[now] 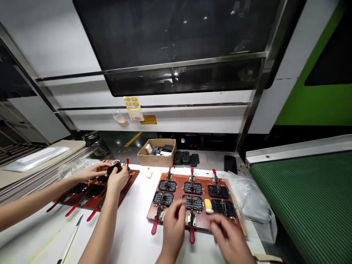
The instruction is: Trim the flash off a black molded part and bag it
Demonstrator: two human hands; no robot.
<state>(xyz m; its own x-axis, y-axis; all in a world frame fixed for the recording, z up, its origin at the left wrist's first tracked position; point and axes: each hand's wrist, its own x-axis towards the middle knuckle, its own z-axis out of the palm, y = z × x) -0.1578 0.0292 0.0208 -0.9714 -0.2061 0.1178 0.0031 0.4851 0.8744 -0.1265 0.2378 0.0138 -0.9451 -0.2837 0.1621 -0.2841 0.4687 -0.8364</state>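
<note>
A red-brown fixture board (178,182) lies on the white table before me, carrying two rows of black plastic parts (193,187) and red-handled toggle clamps (191,234). My left hand (173,225) rests over the board's front edge, its fingers reaching to the middle front part (194,202) with nothing visibly in them. My right hand (229,236) is blurred at the front right corner, just below a small yellow-and-white piece (208,205). Its grasp cannot be made out.
On the left, a co-worker's two hands (117,178) hold a black part over a second clamp board (93,192). A cardboard box (156,152) and stacked black parts (187,158) sit behind. A clear plastic bag (250,201), a green ribbed belt (305,205) and a machine front are nearby.
</note>
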